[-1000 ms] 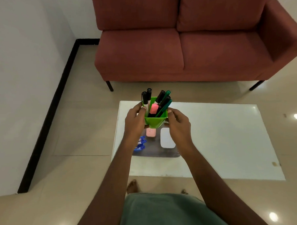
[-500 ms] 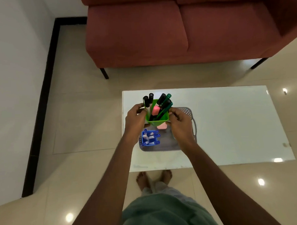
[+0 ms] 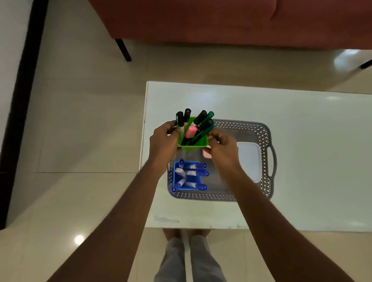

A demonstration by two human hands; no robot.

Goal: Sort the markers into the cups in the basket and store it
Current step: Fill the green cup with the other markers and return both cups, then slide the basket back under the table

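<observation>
Both hands grip a square green plastic cup, the left hand at its 9 o'clock side, the right hand at 3 o'clock, fingers curled shut against its walls. The cup is over the far left corner of a grey perforated plastic basket on the glossy white worktop. Black, green and pink markers stand tilted in it. At 6 o'clock, a blue plastic cup with blue-capped markers sits inside the basket.
</observation>
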